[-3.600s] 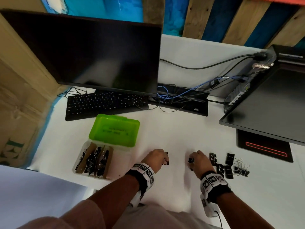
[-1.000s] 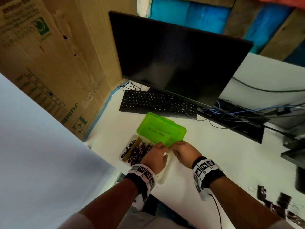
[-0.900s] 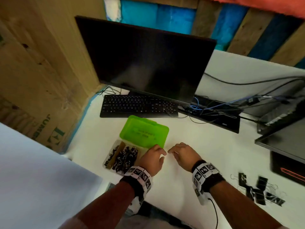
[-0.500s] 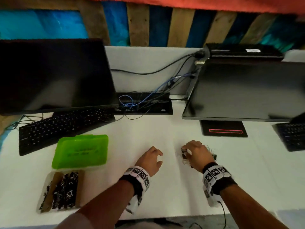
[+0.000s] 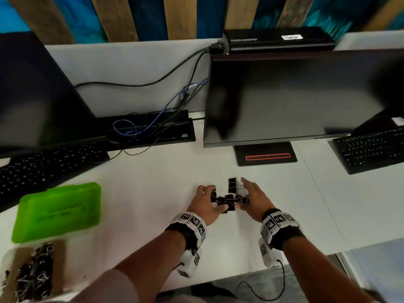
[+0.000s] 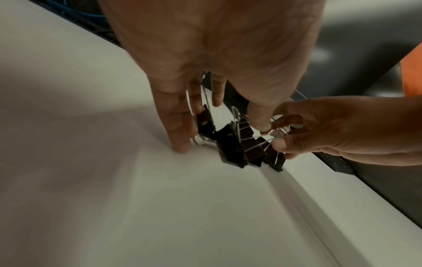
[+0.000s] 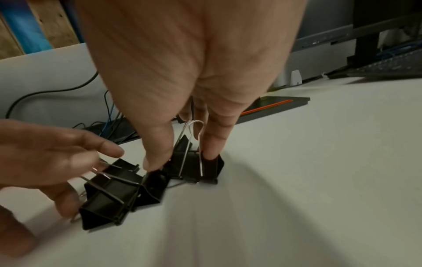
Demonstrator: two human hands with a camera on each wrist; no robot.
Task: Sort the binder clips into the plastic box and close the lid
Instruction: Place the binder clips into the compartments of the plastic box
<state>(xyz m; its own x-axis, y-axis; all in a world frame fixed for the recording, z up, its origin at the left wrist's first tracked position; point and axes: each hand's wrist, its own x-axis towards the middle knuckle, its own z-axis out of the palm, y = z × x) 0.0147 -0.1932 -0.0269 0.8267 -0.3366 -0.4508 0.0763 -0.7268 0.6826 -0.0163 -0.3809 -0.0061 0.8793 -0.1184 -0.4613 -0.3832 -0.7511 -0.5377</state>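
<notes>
We had a loose heap of black metal binder clips (image 5: 229,199) on the white desk (image 5: 153,193), cupped between our left hand (image 5: 205,204) and right hand (image 5: 253,201), fingers extended and touching them. The clear plastic box (image 5: 13,259), far left, already held clips; its green lid (image 5: 58,211) stood open. Blur hid the count.

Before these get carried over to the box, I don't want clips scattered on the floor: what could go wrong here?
1. Both the left hand and right hand bunch the loose binder clips together rather than holding each; some may drop on lifting.
2. The wire handles stick up and cross in the wrist views, so clips could snag and drag neighbours.
3. The plastic box sits far left at the desk edge, a long carry, under its open green lid.
</notes>
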